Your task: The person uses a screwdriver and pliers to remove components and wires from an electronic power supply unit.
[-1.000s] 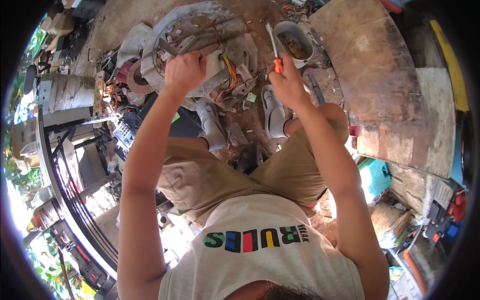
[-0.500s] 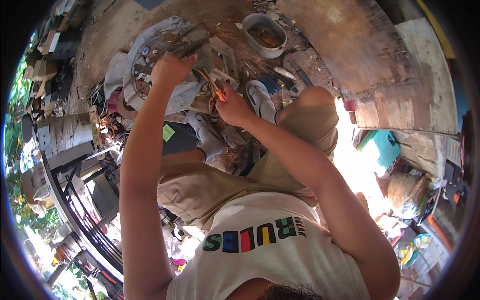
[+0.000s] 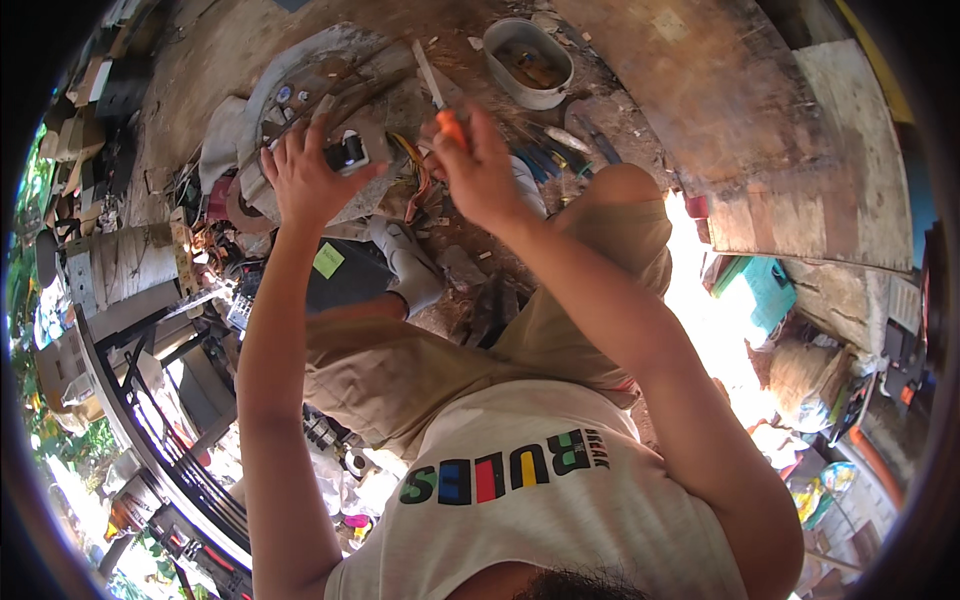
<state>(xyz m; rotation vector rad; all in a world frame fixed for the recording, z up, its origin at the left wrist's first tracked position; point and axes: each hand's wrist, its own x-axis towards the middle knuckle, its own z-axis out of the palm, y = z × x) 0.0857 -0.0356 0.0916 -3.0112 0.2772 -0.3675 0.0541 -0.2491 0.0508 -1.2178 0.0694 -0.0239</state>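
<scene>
My left hand (image 3: pixel 305 180) has its fingers spread and its thumb stretched out. Between thumb and forefinger shows a pale grey block (image 3: pixel 375 143) with a dark cylindrical part inside; whether the hand touches it I cannot tell. My right hand (image 3: pixel 478 175) is closed round the orange handle of a tool (image 3: pixel 451 128), whose long, narrow, light blade points up and away. Motion blurs that hand a little. Just below and left of it, yellow and reddish wires (image 3: pixel 410 155) run down beside the block. Under the left hand lies a round grey slab (image 3: pixel 268 95) with small scraps on it.
An oval grey tub (image 3: pixel 541 95) with brownish contents stands beyond my right hand. Several hand tools (image 3: pixel 555 165) lie near my right foot. A large wooden board (image 3: pixel 700 100) leans at the right. Near my left foot is a dark flat thing with a green note (image 3: pixel 328 260).
My left hand has turned and spread its fingers, and the pale grey block now shows beside it. My right hand has risen away from the wires, bringing the tool's blade into view.
</scene>
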